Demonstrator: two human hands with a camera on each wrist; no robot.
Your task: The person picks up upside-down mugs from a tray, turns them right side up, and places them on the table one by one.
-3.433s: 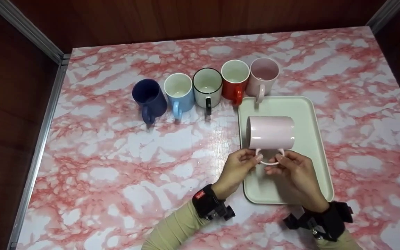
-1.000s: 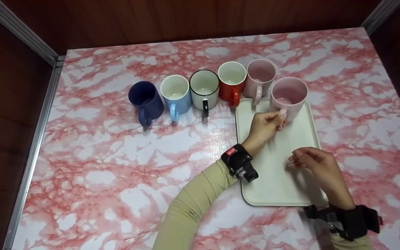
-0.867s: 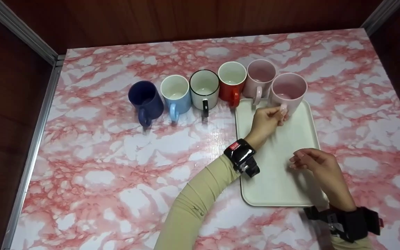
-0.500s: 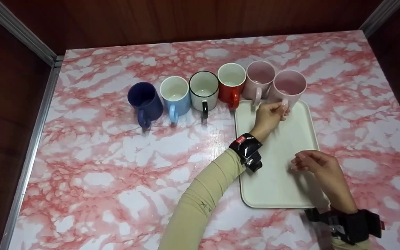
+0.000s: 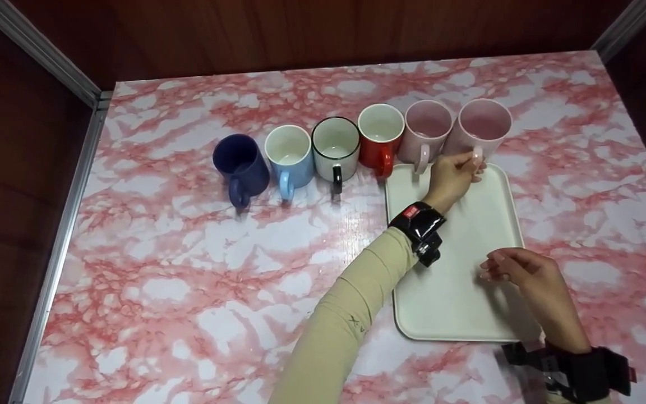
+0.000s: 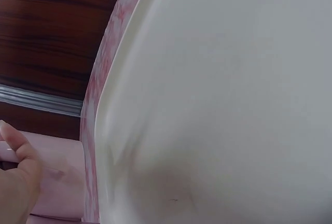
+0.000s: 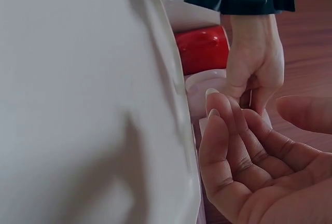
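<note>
My left hand (image 5: 450, 178) pinches the handle of a pink mug (image 5: 484, 121) at the right end of a row of mugs. The mug is upright, just behind the far edge of a cream tray (image 5: 446, 306); whether its base touches the table is hidden. Beside it on the left stands another pink mug (image 5: 428, 120). In the left wrist view the held mug (image 6: 65, 175) shows past the tray's rim, with fingers at its handle. Over the tray's right side hovers my right hand (image 5: 539, 283), fingers loosely bent and holding nothing.
Leftward the row continues with a red mug (image 5: 380, 137), a white mug with black rim and handle (image 5: 335, 148), a light blue mug (image 5: 289, 157) and a dark blue mug (image 5: 241, 165). Handles face the front. Dark wooden panels (image 5: 323, 33) enclose the pink marbled table (image 5: 188, 269).
The pink mug was first on its side above the tray in both hands. My right hand let go; the left carried it upright, away and rightward to the row's end.
</note>
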